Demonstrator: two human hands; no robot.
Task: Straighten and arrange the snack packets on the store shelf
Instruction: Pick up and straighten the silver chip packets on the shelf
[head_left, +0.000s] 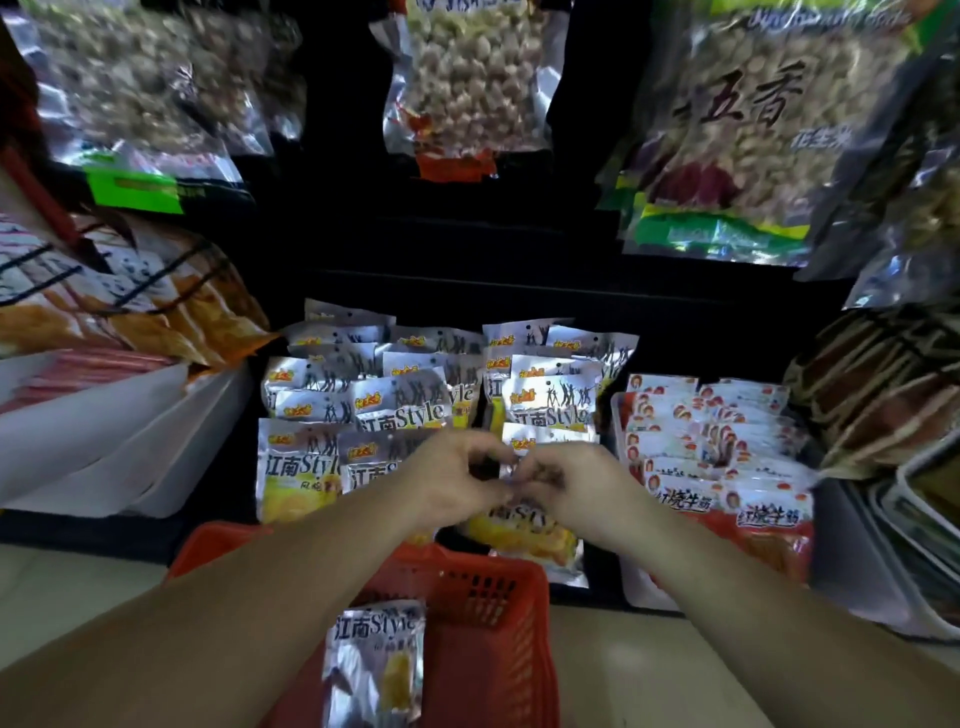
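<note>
silver-yellow snack packets, red basket

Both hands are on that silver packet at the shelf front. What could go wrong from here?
1. The left hand and right hand seem to pinch only the top edge of the silver-and-yellow foil snack packet; it could slip into the red plastic basket below.
2. The overlapping rows of silver packets behind lie loose; pushing in may skew them.
</note>
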